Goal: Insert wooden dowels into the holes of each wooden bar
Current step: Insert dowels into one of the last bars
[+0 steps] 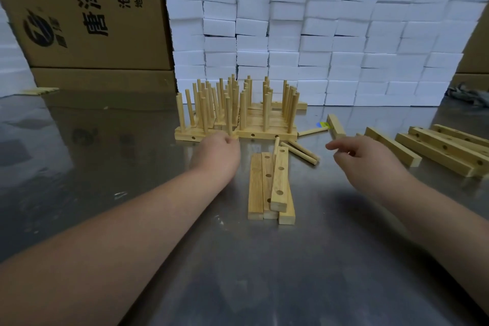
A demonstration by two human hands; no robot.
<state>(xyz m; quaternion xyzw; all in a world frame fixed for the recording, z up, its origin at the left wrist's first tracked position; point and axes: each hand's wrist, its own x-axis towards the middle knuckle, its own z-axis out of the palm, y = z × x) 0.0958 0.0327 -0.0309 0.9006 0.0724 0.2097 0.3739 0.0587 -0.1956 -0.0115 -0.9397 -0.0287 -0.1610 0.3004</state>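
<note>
Two hands reach: left hand (219,146) fingers pinch an upright dowel (228,114) in a bar (205,136); right hand (363,155) fingers hang loosely curled, empty.

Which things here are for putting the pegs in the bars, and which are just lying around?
For the job: bars with empty holes, loose dowels, finished bars with dowels standing up, spare bars on the right.
Just lying about: white foam blocks, cardboard boxes, small yellow-and-blue scrap.
</note>
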